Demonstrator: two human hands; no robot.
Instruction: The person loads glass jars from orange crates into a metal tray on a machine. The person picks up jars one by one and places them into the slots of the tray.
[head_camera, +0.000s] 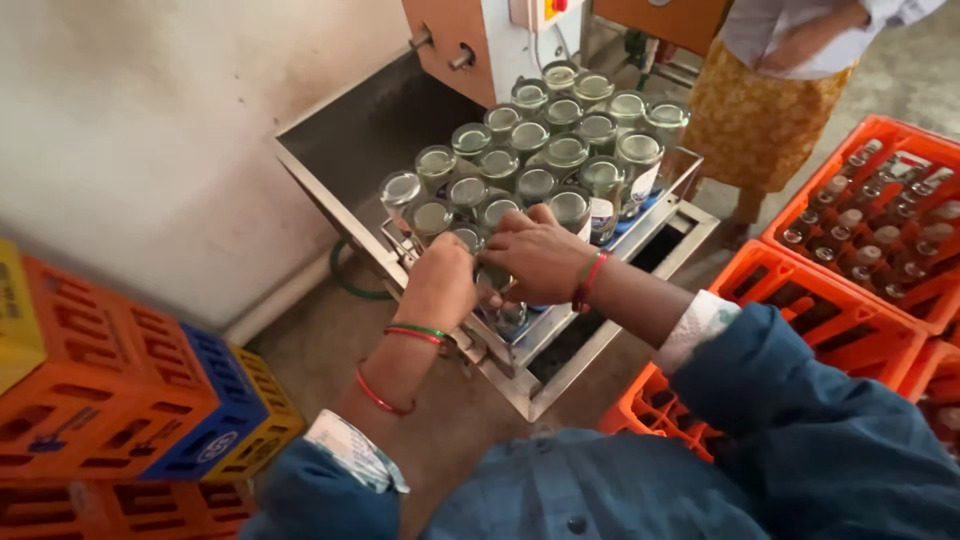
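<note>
Under both hands (500, 270), front bottles (497, 300) of the rack (640, 235), mostly hidden.

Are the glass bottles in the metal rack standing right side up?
No, the bottles stand upside down in the metal rack, their flat bottoms facing up.

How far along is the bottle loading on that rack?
Done: most of the metal rack already holds upturned glass bottles. In hand: left hand and right hand work bottles at its near corner. Left: the orange crate beside it has bottles in it.
</note>
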